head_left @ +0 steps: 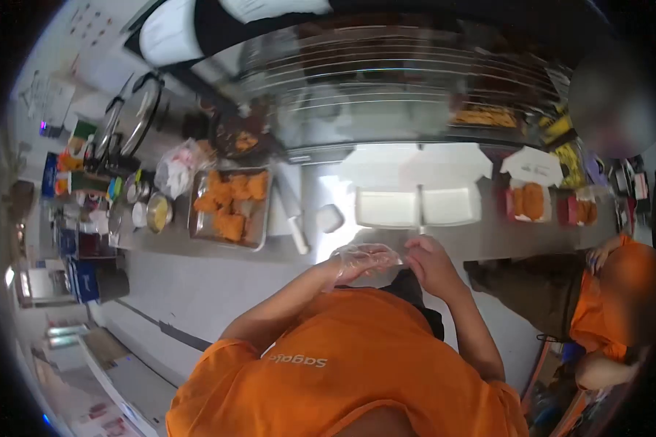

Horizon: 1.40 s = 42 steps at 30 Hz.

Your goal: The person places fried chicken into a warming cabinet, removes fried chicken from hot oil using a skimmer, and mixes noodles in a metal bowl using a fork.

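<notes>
My left hand [364, 264] wears a thin clear plastic glove, and its fingers stretch toward the right, with nothing visible in them. Beside its fingertips is my right hand [431, 264], bare, its fingers curled in a pinch close to the loose end of the glove. What they pinch, if anything, is too small to make out. Just beyond my hands, a white takeaway box [388, 209] and a second white box [450, 206] lie with lids folded back; no food shows in either. Left of them, a metal tray [264, 231] holds several pieces of fried chicken [230, 226].
A knife [297, 231] lies right of the tray. Small bowls [158, 213] and a plastic bag [178, 169] stand at left. A glass display case [386, 102] rises behind the counter. Filled food boxes [530, 202] sit at right, near another person [612, 298] in orange.
</notes>
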### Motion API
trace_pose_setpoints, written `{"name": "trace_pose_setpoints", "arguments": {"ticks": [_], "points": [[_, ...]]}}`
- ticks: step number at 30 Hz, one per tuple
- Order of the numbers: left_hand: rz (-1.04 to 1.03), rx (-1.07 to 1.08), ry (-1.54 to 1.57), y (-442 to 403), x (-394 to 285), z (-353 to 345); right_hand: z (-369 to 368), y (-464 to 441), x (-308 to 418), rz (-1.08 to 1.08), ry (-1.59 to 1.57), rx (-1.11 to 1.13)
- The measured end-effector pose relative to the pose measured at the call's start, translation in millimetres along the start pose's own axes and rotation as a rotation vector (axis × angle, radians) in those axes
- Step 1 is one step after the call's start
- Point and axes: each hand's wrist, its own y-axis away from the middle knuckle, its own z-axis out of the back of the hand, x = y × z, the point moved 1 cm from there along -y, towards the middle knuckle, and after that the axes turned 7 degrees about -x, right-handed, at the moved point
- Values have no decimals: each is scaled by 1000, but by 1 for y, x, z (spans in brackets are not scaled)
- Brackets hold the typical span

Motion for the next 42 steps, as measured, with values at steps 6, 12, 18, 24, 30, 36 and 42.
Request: {"name": "trace_pose_setpoints", "arguments": {"ticks": [6,12,18,24,30,36,42], "points": [[17,-847,462,107,50,175,-112,-159,111,63,0,-446],[-284,-1699,221,154,169,348,-186,-312,148,100,198,-631],[-298,-1589,901,186,247,407,-197,-327,161,94,395,-710],[-39,-1801,-71,195,300,488,-200,-327,158,72,405,-761],[57,-1492,-299,213,228,514,-195,-322,169,54,395,-757],[-167,-1411,-260,179,305,601,-189,-322,170,-38,398,-675],[153,-1208,-600,203,233,560,-167,-310,160,-66,440,-732]]}}
